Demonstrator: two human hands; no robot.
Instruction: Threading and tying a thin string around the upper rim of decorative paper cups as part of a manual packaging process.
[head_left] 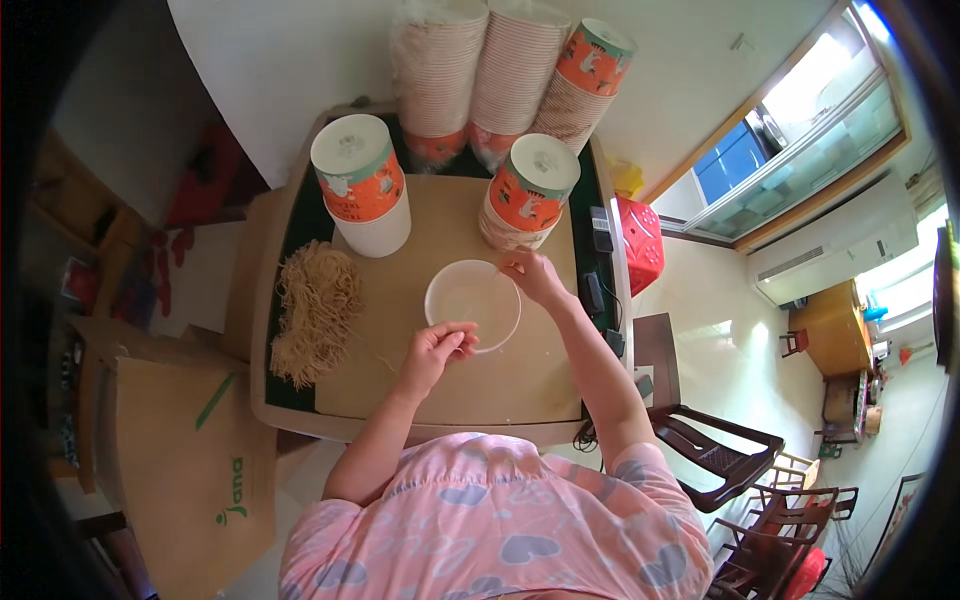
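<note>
A round white bowl-like container [465, 292] stands with its mouth up in the middle of the table, on a brown cardboard sheet. My left hand [443, 348] is at its near left rim, fingers pinched together. Over the far right rim is my right hand [533, 275], its thumb and fingers also pressed together. Whatever either hand pinches is too small to make out. To the left lies a loose heap of tan strings [315, 310]. Beyond my hands stand two upturned orange-and-green paper tubs, the left one [362, 195] over white tubs, the right one [530, 190] also stacked.
Tall stacks of nested paper tubs [437, 85] lean on the wall at the table's far edge, some in clear plastic. Black adapters [592, 292] with cords line the right edge. A red stool [640, 245], a dark wooden chair [720, 455] and a large cardboard box [195, 480] flank the table.
</note>
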